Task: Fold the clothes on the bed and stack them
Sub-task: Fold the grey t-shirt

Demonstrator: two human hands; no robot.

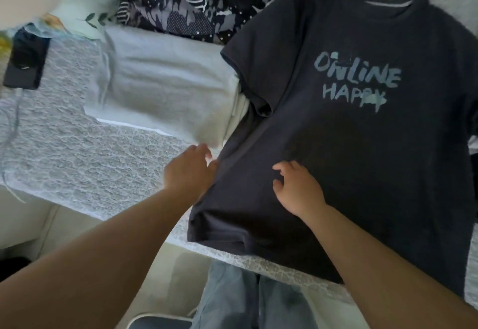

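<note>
Left hand point(190, 170) at the side seam of the dark navy cotton T-shirt with pale "ONLINE HAPPY" print point(336, 126); grip appears pinched on the seam edge, fingertips curled out of sight, so not fully certain. Right hand point(297, 186) resting on the shirt's lower front, fingers loosely spread and bent, pressing cloth, no clear pinch. Likely purpose: one hand holding the edge taut, the other smoothing and pinning the body flat ahead of a fold.

Shirt spread face up on the bed with pale textured cover point(77, 152), collar away, hem near the bed's edge, short sleeve still out to the side. Not yet folded.

Just beside the left hand: folded light grey garment point(165, 85), touching or slightly under the shirt's sleeve edge; probable start of the stack. Beyond it, crumpled navy patterned fabric point(186, 0), unfolded. Far left, dark flat phone-like object point(25, 62), well apart. Grey garment close enough to crowd a sideways fold.
</note>
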